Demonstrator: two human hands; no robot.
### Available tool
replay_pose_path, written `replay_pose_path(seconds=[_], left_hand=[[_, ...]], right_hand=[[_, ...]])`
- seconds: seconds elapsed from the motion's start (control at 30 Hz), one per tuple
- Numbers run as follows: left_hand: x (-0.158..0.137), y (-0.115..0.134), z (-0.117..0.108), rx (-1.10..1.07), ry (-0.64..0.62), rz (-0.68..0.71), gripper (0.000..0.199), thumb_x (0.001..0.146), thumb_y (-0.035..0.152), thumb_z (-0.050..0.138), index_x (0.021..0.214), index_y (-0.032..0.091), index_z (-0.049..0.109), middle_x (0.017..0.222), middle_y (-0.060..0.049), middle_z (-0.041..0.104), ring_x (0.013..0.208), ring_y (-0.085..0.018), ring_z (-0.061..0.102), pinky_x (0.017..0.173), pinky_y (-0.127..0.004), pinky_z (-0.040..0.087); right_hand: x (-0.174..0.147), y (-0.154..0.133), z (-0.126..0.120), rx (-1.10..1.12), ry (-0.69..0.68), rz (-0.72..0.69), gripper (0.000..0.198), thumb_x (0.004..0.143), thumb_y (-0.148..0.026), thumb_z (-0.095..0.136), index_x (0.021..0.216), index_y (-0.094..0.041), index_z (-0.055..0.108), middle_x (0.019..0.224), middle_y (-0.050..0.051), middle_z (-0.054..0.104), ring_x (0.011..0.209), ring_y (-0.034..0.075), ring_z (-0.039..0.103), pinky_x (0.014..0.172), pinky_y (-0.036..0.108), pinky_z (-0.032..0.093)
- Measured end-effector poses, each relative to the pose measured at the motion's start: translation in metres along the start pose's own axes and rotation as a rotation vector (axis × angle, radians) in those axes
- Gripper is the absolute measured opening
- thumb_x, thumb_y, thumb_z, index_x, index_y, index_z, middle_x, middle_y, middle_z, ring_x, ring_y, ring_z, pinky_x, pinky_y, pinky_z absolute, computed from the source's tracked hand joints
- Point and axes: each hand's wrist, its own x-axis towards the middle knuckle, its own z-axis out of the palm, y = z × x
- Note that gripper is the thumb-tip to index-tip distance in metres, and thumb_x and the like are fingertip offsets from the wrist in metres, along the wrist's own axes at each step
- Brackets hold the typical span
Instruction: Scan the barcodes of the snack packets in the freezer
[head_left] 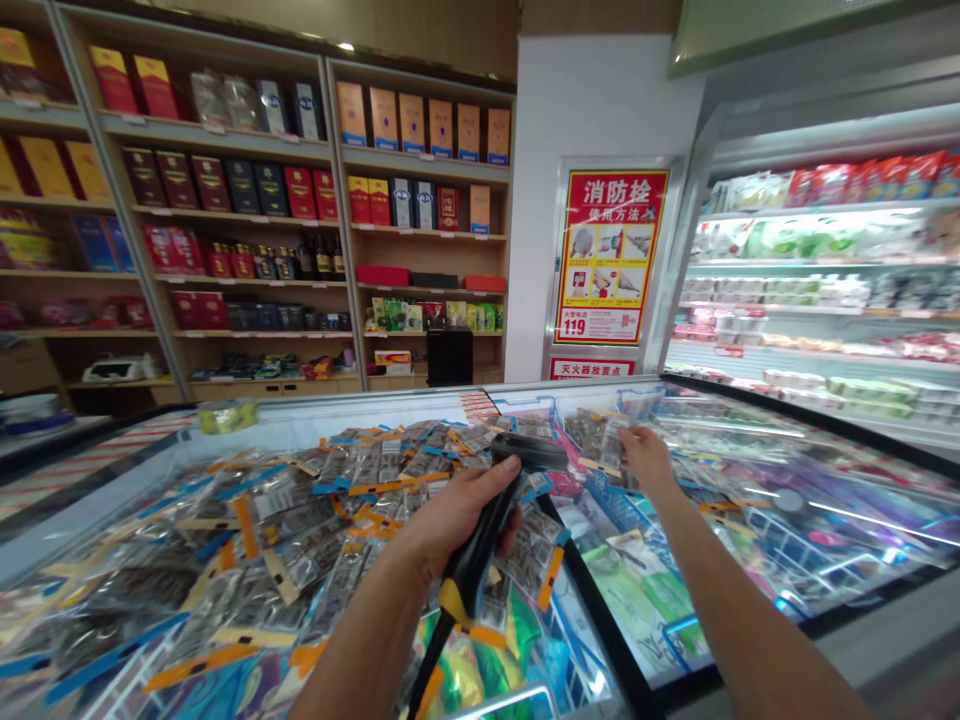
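My left hand is wrapped round the handle of a black barcode scanner with yellow trim. Its head points right, and its cable runs down toward me. Farther off to the right, my right hand pinches a small clear packet with dark contents and a printed label. Below and left of the scanner, many similar packets with orange, blue and tan strips lie heaped over the chest freezer. A few more packets lie around the one in my right hand.
The freezer's dark frame runs between its two sections, with green bags under the right glass. A roll of tape stands on the far left rim. Behind are shelves of boxes, a red sign and a lit refrigerated display.
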Motion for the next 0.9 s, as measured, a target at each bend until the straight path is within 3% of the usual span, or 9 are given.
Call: replay_pose_path(seconds=[0.1, 0.17, 0.27, 0.37, 0.5, 0.6, 0.73, 0.8, 0.9], left_hand=[[-0.001, 0.003, -0.007, -0.057, 0.018, 0.02, 0.038, 0.068, 0.052, 0.05, 0.067, 0.014, 0.046, 0.051, 0.0, 0.053, 0.04, -0.008, 0.048, 0.038, -0.019, 0.037], [-0.001, 0.004, -0.009, -0.068, 0.034, 0.022, 0.038, 0.068, 0.052, 0.05, 0.067, 0.014, 0.045, 0.052, 0.0, 0.053, 0.039, -0.008, 0.048, 0.038, -0.019, 0.037], [0.0, 0.004, -0.01, -0.068, 0.062, 0.023, 0.038, 0.068, 0.051, 0.051, 0.066, 0.014, 0.045, 0.052, 0.0, 0.053, 0.039, -0.008, 0.048, 0.038, -0.019, 0.037], [0.0, 0.002, -0.009, -0.051, 0.082, 0.01, 0.037, 0.068, 0.051, 0.051, 0.067, 0.014, 0.045, 0.053, 0.0, 0.053, 0.039, -0.009, 0.048, 0.038, -0.02, 0.037], [0.002, -0.001, -0.008, 0.001, 0.093, -0.006, 0.037, 0.069, 0.051, 0.05, 0.067, 0.014, 0.045, 0.053, -0.001, 0.054, 0.04, -0.008, 0.049, 0.039, -0.019, 0.038], [0.003, -0.001, -0.008, 0.002, 0.085, -0.01, 0.039, 0.068, 0.052, 0.05, 0.066, 0.014, 0.046, 0.052, -0.001, 0.053, 0.04, -0.008, 0.048, 0.039, -0.02, 0.037], [0.003, 0.001, -0.009, -0.047, 0.111, -0.027, 0.039, 0.065, 0.052, 0.053, 0.066, 0.014, 0.044, 0.05, 0.001, 0.052, 0.038, -0.008, 0.047, 0.038, -0.02, 0.037], [0.003, 0.001, -0.01, -0.059, 0.122, -0.024, 0.039, 0.064, 0.052, 0.054, 0.066, 0.015, 0.044, 0.049, 0.002, 0.052, 0.037, -0.008, 0.047, 0.037, -0.02, 0.036], [0.004, 0.0, -0.013, -0.051, 0.134, -0.013, 0.039, 0.064, 0.053, 0.053, 0.066, 0.015, 0.043, 0.049, 0.002, 0.052, 0.037, -0.009, 0.047, 0.037, -0.021, 0.036]], right_hand=[[0.018, 0.016, -0.03, -0.355, 0.123, 0.029, 0.031, 0.065, -0.034, 0.047, 0.079, -0.012, 0.062, 0.061, 0.008, 0.063, 0.064, 0.023, 0.058, 0.058, 0.032, 0.043], [0.026, 0.023, -0.047, -0.471, 0.17, 0.037, 0.034, 0.066, -0.031, 0.046, 0.088, -0.01, 0.062, 0.073, 0.012, 0.065, 0.076, 0.026, 0.058, 0.067, 0.035, 0.042], [0.022, 0.024, -0.056, -0.634, 0.179, -0.07, 0.043, 0.07, -0.03, 0.042, 0.104, -0.008, 0.055, 0.096, 0.016, 0.061, 0.091, 0.028, 0.054, 0.077, 0.036, 0.039], [0.001, 0.019, -0.039, -0.856, -0.053, -0.303, 0.042, 0.072, -0.035, 0.042, 0.106, -0.014, 0.055, 0.112, 0.013, 0.053, 0.103, 0.028, 0.047, 0.084, 0.04, 0.035], [-0.02, 0.023, -0.015, -1.103, -0.4, -0.485, 0.035, 0.074, -0.039, 0.041, 0.102, -0.026, 0.058, 0.118, 0.008, 0.05, 0.113, 0.033, 0.035, 0.086, 0.054, 0.024], [-0.01, 0.038, -0.025, -1.178, -0.439, -0.515, 0.035, 0.078, -0.038, 0.035, 0.103, -0.026, 0.056, 0.114, 0.007, 0.052, 0.114, 0.031, 0.033, 0.085, 0.056, 0.02], [0.019, 0.048, -0.045, -1.226, -0.369, -0.389, 0.036, 0.078, -0.039, 0.035, 0.103, -0.025, 0.057, 0.115, 0.008, 0.052, 0.113, 0.031, 0.035, 0.085, 0.059, 0.019], [0.028, 0.041, -0.035, -1.173, -0.308, -0.386, 0.038, 0.078, -0.041, 0.035, 0.103, -0.024, 0.056, 0.114, 0.009, 0.053, 0.11, 0.031, 0.038, 0.086, 0.057, 0.022], [0.027, 0.023, 0.013, -1.006, -0.369, -0.461, 0.038, 0.08, -0.037, 0.032, 0.105, -0.019, 0.055, 0.11, 0.011, 0.056, 0.102, 0.026, 0.047, 0.084, 0.043, 0.033]])
